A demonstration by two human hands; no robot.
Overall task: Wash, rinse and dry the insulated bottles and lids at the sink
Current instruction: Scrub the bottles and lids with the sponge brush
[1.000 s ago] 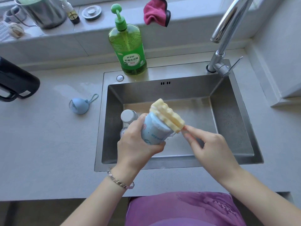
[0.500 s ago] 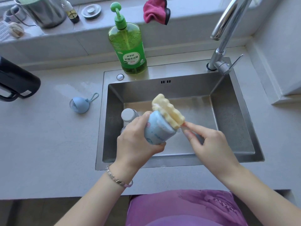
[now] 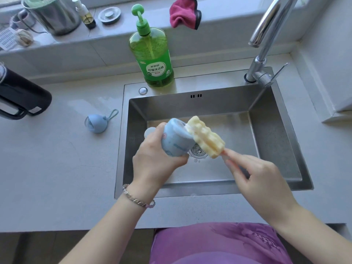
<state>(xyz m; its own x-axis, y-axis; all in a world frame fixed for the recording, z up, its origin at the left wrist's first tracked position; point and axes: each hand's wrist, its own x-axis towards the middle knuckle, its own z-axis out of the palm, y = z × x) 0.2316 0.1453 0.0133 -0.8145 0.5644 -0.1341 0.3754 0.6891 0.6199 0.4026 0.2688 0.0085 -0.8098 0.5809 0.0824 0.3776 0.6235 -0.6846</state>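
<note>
Lid [image 3: 98, 123], pale blue, lies on the counter left of the sink [image 3: 276, 134]. Left hand [image 3: 156, 161] grips the blue insulated bottle [image 3: 177, 141] over the basin, long axis tilted, exposed end pointing away and rightward. Yellow sponge brush [image 3: 204, 137] touches that end. Right hand [image 3: 257, 172] pinches the brush's handle.

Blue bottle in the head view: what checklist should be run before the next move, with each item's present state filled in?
1. Left hand grips the blue bottle round its body: ok.
2. Right hand pinches the sponge brush by its handle: ok.
3. Sponge brush lies against the bottle's raised end: ok.
4. Bottle held over the sink: ok.
5. Blue lid set aside on the counter: ok.
6. Soap on the sponge brush: cannot tell.
</note>
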